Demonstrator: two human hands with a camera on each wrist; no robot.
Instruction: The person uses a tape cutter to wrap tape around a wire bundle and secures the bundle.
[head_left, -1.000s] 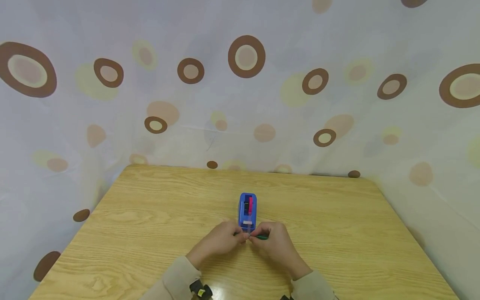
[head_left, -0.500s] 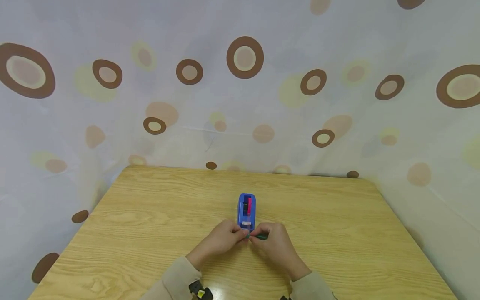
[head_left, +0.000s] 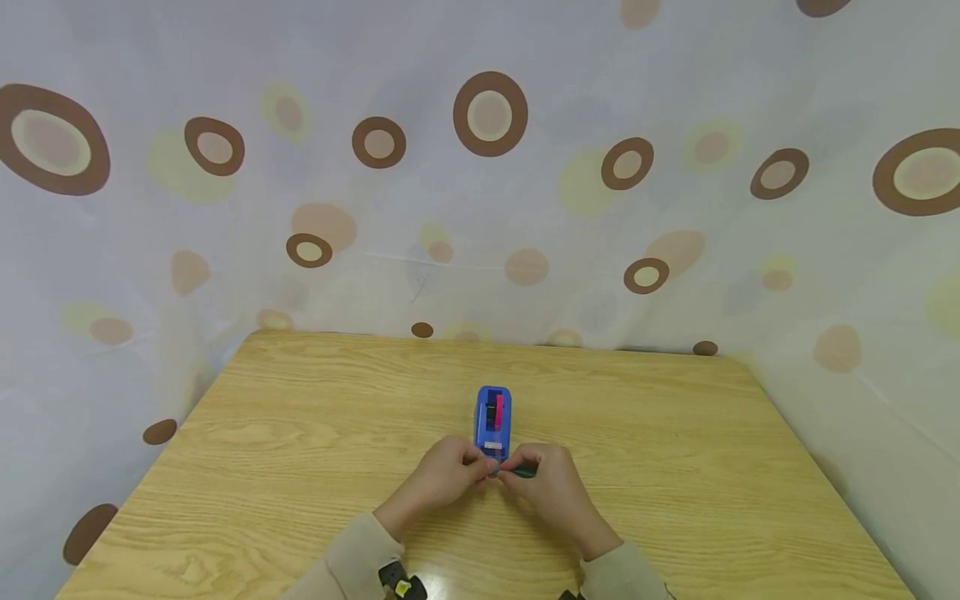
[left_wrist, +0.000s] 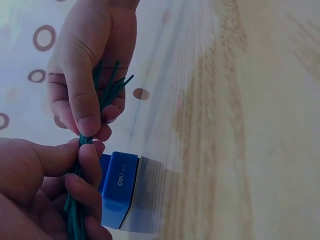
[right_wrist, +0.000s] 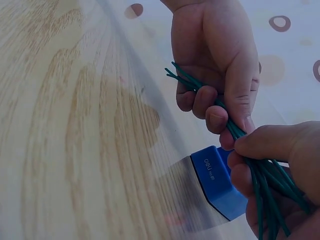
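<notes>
A bundle of thin green strands (right_wrist: 272,185) runs between both hands, directly in front of the blue tape dispenser (head_left: 482,429). My left hand (head_left: 444,473) pinches the bundle between thumb and fingers, the other fingers curled beneath. Close beside it, my right hand (head_left: 553,492) also pinches the strands, so the fingertips of both hands nearly meet. Loose strand ends fan out past each hand in the wrist views. The dispenser's near end, marked "deli", shows below the hands in the left wrist view. Its roll has a pink core (head_left: 500,412). Fingers hide the bundle's middle.
The dispenser stands on a wood-grain table (head_left: 337,400). Behind the table hangs a pale sheet (head_left: 480,208) printed with brown rings and dots. Dark straps with buckles (head_left: 402,581) sit by the light sleeves.
The left hand has turned slightly, and green at its left side no longer shows. A clear tape strip between dispenser and fingers was plainer one second ago. The right hand has barely moved.
</notes>
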